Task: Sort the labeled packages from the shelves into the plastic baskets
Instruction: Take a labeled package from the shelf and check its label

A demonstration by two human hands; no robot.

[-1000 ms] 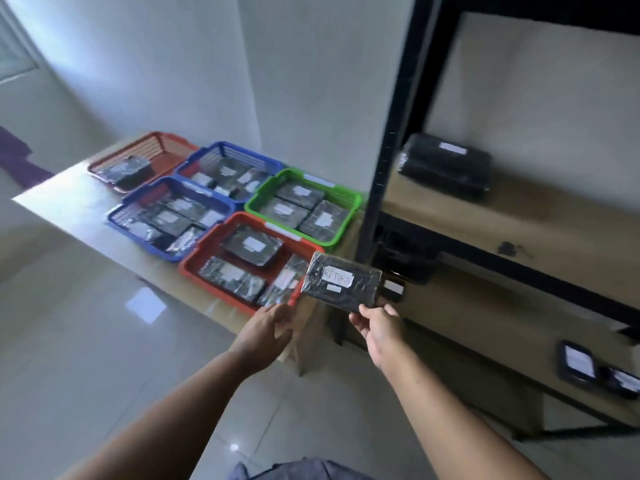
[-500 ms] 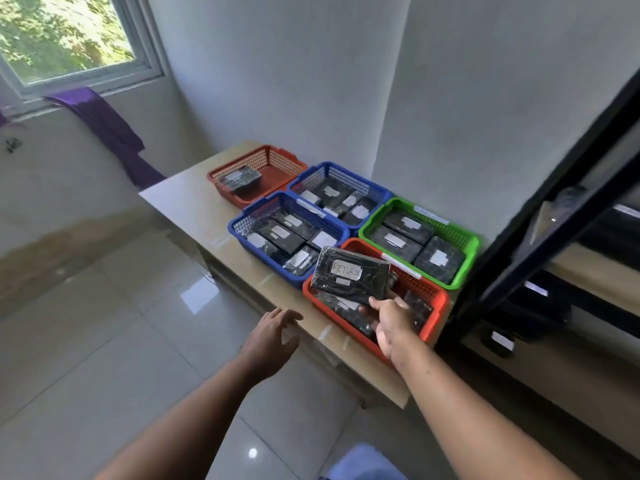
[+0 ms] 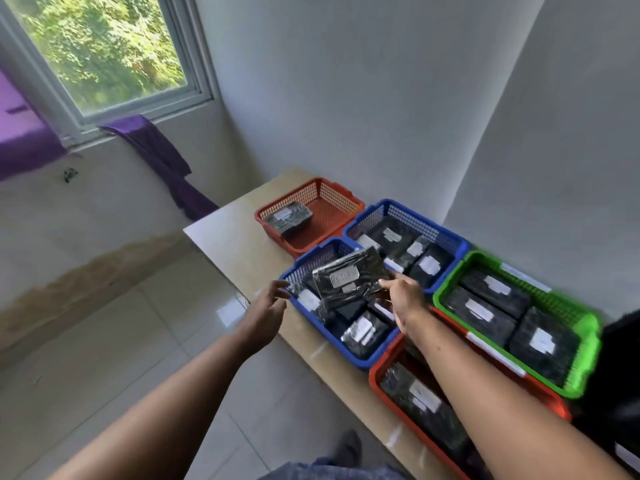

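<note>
since half a second ago, when it hung over the near red basket (image 3: 375, 375), the labeled package (image 3: 349, 278) has travelled on with my right grip (image 3: 403, 296), which pinches its right edge; it now hangs just left of that grip, above the near blue basket (image 3: 349, 356). so the red one wasn't its home, i judge; this blue one, or the far red basket (image 3: 332, 206) beyond, may be. the left grip (image 3: 266, 317), slack and empty, waits further left. other packages (image 3: 363, 332) already crowd the basket below.
</note>
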